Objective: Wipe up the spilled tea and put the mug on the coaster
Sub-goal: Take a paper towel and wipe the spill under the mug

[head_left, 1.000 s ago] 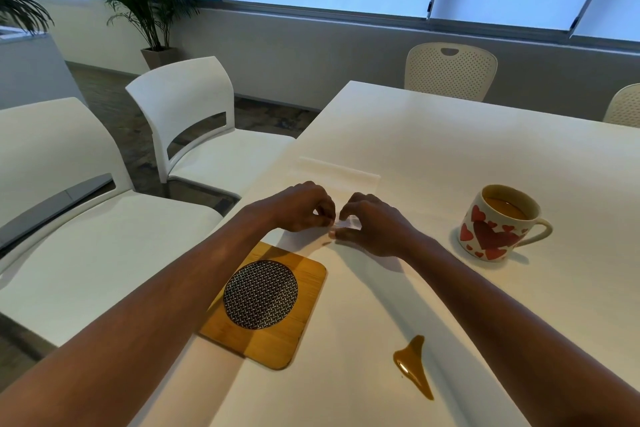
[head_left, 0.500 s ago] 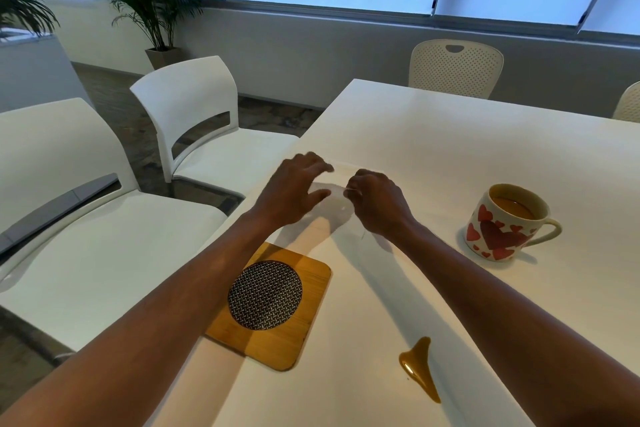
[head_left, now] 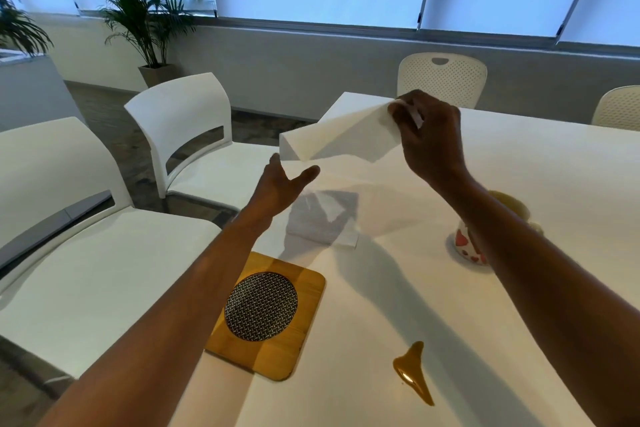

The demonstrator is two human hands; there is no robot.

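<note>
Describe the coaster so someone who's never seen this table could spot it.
On the white table, look along the left edge, near the person. The square bamboo coaster with rounded corners lies flat there. Its round, dark woven-metal inset sets it apart from the white napkins beyond.

Two hands show: the left hand (head_left: 280,184) and the right hand (head_left: 429,139). One white napkin (head_left: 343,139) is in the air, and one small stack of napkins (head_left: 325,222) lies on the counter (head_left: 554,184); how many sheets it has cannot be told. There is one wooden coaster (head_left: 266,315), one heart-patterned mug (head_left: 471,246), mostly hidden by the right forearm, and one tea spill (head_left: 412,371). There are four chairs: two smooth white chairs (head_left: 183,121) on the left and two perforated chairs (head_left: 443,80) at the far side. Two potted palms (head_left: 142,10) stand by the windows, the left one only partly in view.
</note>
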